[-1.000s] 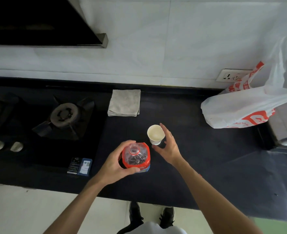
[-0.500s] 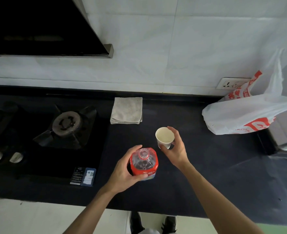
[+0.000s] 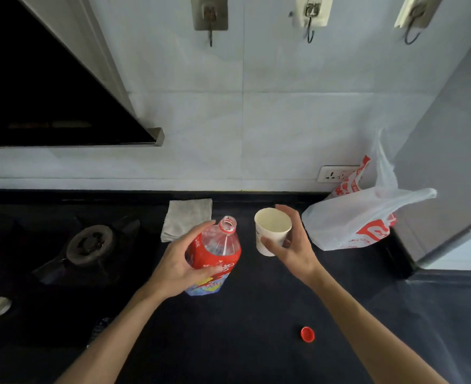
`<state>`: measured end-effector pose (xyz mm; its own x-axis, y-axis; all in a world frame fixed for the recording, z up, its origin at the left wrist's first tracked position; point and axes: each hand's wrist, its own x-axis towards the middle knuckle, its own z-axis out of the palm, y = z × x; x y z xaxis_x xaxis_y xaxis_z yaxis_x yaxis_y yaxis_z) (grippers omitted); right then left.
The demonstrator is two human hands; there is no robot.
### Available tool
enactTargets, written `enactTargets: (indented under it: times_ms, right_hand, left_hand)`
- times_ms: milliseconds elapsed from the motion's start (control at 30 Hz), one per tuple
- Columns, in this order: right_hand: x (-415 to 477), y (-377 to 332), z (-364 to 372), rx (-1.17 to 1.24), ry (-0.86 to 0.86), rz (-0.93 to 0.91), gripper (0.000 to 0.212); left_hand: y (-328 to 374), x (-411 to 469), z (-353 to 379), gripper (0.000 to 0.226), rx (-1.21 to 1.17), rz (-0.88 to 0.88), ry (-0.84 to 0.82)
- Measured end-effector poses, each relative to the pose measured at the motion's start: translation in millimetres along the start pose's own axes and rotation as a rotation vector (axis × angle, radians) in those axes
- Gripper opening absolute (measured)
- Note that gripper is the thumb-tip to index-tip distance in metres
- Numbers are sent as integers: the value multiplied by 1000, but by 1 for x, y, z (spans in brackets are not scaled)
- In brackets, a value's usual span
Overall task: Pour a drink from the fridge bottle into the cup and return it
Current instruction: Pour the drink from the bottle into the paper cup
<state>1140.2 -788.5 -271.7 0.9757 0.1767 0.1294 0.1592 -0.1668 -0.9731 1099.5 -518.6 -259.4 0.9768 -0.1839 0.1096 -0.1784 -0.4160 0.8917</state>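
A clear plastic bottle [image 3: 218,246] with a red label is held above the black counter by my left hand [image 3: 182,260], which wraps its body. Its neck is uncapped and leans up and away from me. To its right my right hand [image 3: 291,249] grips a white paper cup [image 3: 270,231], lifted off the counter, its mouth tilted toward the bottle. The cup's inside looks pale and I cannot tell whether liquid is in it. The red bottle cap [image 3: 307,334] lies alone on the counter near my right forearm.
A folded grey cloth [image 3: 187,218] lies behind the bottle. A gas hob burner [image 3: 91,243] is at the left. A white and red plastic bag [image 3: 360,225] sits at the right by a wall socket [image 3: 334,173]. Hooks [image 3: 210,20] hang on the tiled wall.
Both hands have lifted the bottle and the cup off the counter. My head has tipped up, so the wall hooks and the red cap have come into view.
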Motion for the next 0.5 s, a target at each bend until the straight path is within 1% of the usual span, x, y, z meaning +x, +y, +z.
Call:
enactTargets:
  times_ms: [167, 267, 500]
  right_hand:
    - [5, -28, -37, -11, -28, -12, 70]
    - [7, -43, -62, -35, -48, -29, 70]
    - [17, -75, -108, -166, -179, -86, 66]
  left_hand:
    - [42, 39, -14, 91, 90, 48, -105]
    - [71, 58, -22, 93, 207, 86, -153]
    - [132, 99, -33, 93, 494, 167, -264]
